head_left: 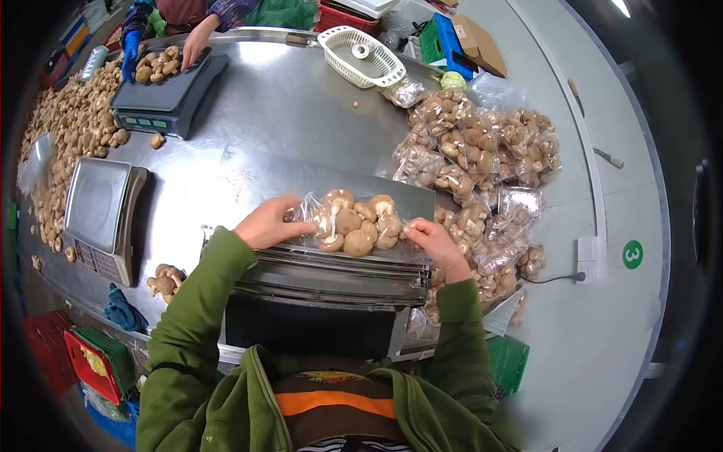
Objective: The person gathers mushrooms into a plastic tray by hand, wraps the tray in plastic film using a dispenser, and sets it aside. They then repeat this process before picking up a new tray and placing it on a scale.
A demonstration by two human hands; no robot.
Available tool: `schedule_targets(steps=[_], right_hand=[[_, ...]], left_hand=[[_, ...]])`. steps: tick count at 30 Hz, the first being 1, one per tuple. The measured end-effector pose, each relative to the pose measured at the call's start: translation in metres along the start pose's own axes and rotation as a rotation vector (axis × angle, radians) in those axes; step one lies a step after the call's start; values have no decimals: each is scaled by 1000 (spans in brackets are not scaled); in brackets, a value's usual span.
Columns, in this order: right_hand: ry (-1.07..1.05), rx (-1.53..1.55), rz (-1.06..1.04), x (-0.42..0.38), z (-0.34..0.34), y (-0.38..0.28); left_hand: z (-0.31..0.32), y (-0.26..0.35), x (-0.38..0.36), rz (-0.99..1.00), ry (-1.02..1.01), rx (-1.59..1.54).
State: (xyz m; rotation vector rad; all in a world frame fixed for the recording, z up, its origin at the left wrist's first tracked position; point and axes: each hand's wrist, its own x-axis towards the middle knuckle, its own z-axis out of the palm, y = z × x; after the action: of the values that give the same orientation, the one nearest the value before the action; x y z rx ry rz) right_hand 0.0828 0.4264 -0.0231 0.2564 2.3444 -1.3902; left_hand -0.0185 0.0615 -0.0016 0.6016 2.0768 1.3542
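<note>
A clear plastic bag of mushrooms [358, 224] lies at the near side of the metal table, along the upper edge of a wrapping machine [331, 282]. My left hand [269, 224] pinches the loose plastic at the bag's left end, thumb and fingers closed on it. At the bag's right end, my right hand [435, 241] grips the film between thumb and fingers. The mushrooms sit between both hands, caps mostly facing up.
Packed mushroom bags [482, 143] are heaped at the right. Loose mushrooms [83, 128] cover the left side near two scales [98, 197]. Across the table, a co-worker's gloved hand [129, 56] and bare hand touch mushrooms on a scale. A white basket [343, 64] stands at the back.
</note>
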Motion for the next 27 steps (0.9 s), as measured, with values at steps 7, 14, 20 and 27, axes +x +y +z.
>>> schedule_targets(steps=[7, 14, 20, 27], right_hand=[[387, 738, 55, -44, 46, -30], [297, 968, 206, -191, 119, -21], [757, 625, 147, -211, 201, -20], [1208, 85, 133, -244, 251, 5]], left_hand=[[36, -4, -18, -111, 293, -337], [59, -1, -130, -296, 97, -399], [97, -31, -168, -157, 337, -368], [114, -46, -176, 62, 362, -24]])
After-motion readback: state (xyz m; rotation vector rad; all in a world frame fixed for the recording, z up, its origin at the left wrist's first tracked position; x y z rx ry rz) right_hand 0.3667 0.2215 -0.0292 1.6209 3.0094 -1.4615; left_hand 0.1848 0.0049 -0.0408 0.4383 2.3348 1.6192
